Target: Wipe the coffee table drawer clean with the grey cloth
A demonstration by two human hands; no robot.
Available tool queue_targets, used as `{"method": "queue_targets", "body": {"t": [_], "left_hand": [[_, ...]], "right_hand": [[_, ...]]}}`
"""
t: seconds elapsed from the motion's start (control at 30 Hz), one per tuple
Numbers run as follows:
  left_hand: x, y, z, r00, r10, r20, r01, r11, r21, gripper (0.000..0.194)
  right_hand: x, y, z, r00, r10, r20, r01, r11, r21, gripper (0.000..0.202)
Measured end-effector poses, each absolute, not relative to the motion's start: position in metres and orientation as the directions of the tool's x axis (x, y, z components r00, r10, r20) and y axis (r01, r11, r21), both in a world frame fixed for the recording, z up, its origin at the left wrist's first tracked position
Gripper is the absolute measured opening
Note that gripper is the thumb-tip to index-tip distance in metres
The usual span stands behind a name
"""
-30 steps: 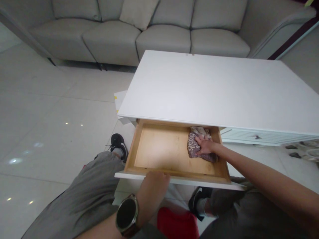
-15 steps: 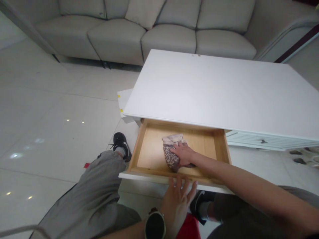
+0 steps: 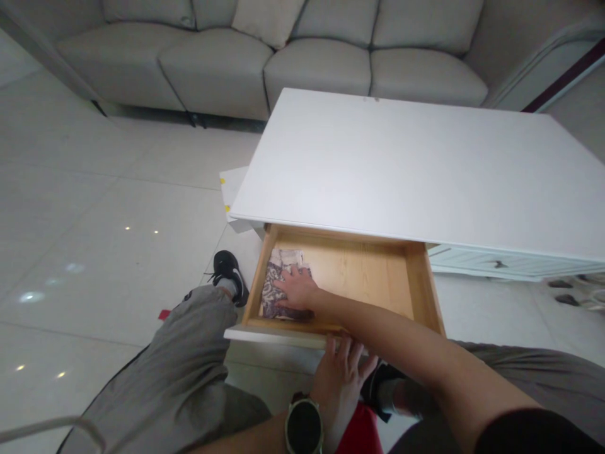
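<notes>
A patterned cloth [image 3: 274, 287] in brown and cream lies flat at the left end of a pulled-out wooden drawer [image 3: 368, 271]. My right hand [image 3: 297, 289] presses on it with the fingers spread, palm down. Below, my left hand [image 3: 341, 372], with a watch on the wrist, rests its fingertips on the top edge of the drawer's white front. Its fingers are apart and hold nothing. My right forearm crosses over the right part of the drawer front.
The drawer belongs to a white table [image 3: 406, 170], which has another closed drawer front [image 3: 472, 261] at right. Behind stands a grey sofa [image 3: 217, 69]. My legs and black shoes [image 3: 230, 271] flank the drawer. Something red [image 3: 360, 432] lies below my left hand.
My right hand has moved left with the cloth, from the middle of the drawer to its left end. The cloth now lies flatter. My left hand has shifted slightly right along the edge.
</notes>
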State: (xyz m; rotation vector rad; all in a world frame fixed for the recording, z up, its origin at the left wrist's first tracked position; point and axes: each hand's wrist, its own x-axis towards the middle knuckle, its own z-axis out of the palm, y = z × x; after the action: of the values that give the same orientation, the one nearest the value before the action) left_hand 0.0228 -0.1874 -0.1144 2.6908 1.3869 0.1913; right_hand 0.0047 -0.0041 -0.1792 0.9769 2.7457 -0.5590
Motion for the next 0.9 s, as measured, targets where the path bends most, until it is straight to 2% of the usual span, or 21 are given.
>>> {"method": "queue_targets", "body": {"t": [0.17,0.33,0.43,0.6,0.73,0.9], "left_hand": [[0.025,-0.183,-0.105,0.568,0.823,-0.010,0.816,-0.562,0.136,0.035],[0.027,-0.181,-0.097,0.592,0.806,-0.001,0.805,-0.592,0.047,0.052],[0.026,-0.179,-0.094,0.606,0.795,0.026,0.795,-0.606,0.026,0.055],[0.025,-0.178,-0.092,0.604,0.796,0.040,0.796,-0.605,0.020,0.054],[0.025,-0.178,-0.091,0.614,0.789,0.031,0.789,-0.614,0.011,0.053],[0.024,-0.179,-0.094,0.609,0.791,0.063,0.792,-0.611,0.010,0.052]], "right_hand": [[0.021,-0.001,-0.177,-0.721,0.604,-0.338,0.692,0.652,-0.311,0.060],[0.060,-0.001,-0.172,-0.719,0.555,-0.419,0.689,0.650,-0.320,0.055],[0.103,-0.001,-0.169,-0.699,0.546,-0.461,0.703,0.642,-0.306,0.052],[0.196,-0.002,-0.163,-0.650,0.520,-0.554,0.728,0.636,-0.256,0.048],[0.268,-0.006,-0.156,-0.571,0.523,-0.633,0.756,0.636,-0.156,0.052],[0.301,-0.014,-0.155,-0.577,0.515,-0.634,0.722,0.685,-0.100,0.058]]}}
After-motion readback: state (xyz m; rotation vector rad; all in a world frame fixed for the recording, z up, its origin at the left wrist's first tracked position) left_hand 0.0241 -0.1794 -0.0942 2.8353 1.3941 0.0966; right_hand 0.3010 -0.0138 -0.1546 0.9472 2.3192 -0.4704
